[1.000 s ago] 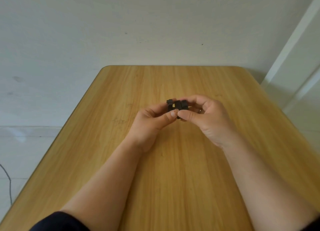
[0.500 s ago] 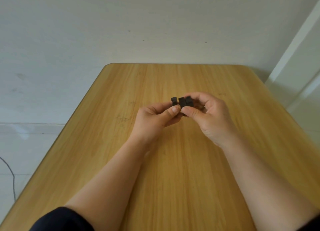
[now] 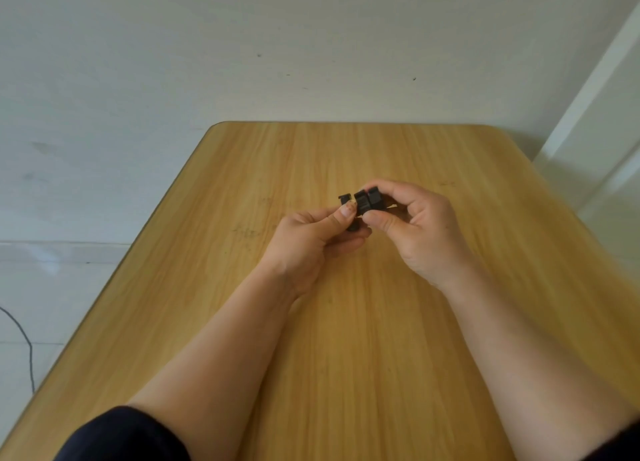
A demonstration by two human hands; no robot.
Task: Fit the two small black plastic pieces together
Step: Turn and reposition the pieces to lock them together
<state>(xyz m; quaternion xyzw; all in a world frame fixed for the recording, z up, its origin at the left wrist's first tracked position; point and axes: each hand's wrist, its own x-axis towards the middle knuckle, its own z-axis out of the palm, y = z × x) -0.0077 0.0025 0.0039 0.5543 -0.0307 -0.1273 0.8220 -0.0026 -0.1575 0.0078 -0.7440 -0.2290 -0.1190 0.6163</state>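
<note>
Two small black plastic pieces are held just above the middle of the wooden table (image 3: pixel 346 339). My left hand (image 3: pixel 308 242) pinches the left piece (image 3: pixel 346 199) between thumb and fingers; only its top edge and a lower bit show. My right hand (image 3: pixel 415 232) grips the blockier right piece (image 3: pixel 369 201) between thumb and forefinger. The two pieces sit side by side and touch or nearly touch; a thin seam shows between them, and whether they are locked together I cannot tell.
The table's far edge meets a white wall (image 3: pixel 311 45). A white door frame (image 3: pixel 588 97) stands at the right. A thin dark cable (image 3: pixel 24 343) hangs beside the table's left edge, over the pale floor.
Both hands have lifted slightly and drifted right. The black pieces stay pressed side by side, and the left thumb has slid up against the left piece.
</note>
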